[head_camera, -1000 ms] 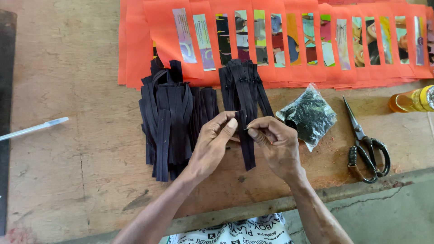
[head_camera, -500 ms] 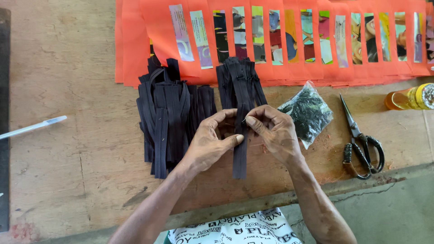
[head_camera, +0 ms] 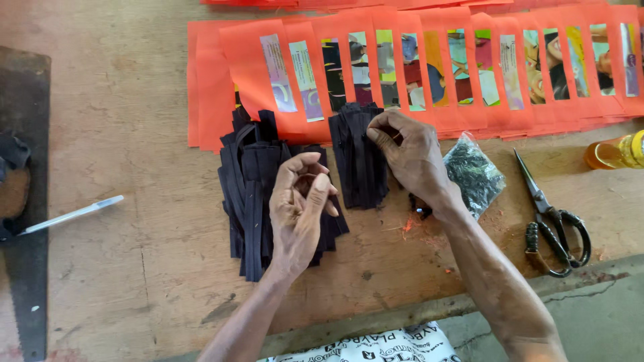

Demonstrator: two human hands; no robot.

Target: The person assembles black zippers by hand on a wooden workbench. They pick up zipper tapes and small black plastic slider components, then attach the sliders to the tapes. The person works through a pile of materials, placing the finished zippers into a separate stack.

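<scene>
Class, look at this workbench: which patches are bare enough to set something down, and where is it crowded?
Bare wood lies between the pen and the left strip pile, and along the near edge between the forearms. It is crowded around the right strip pile, bag and scissors, and under the orange sheets.

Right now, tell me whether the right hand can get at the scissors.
Probably yes: the right hand rests on the black strips, and only the small plastic bag lies between it and the scissors.
</scene>
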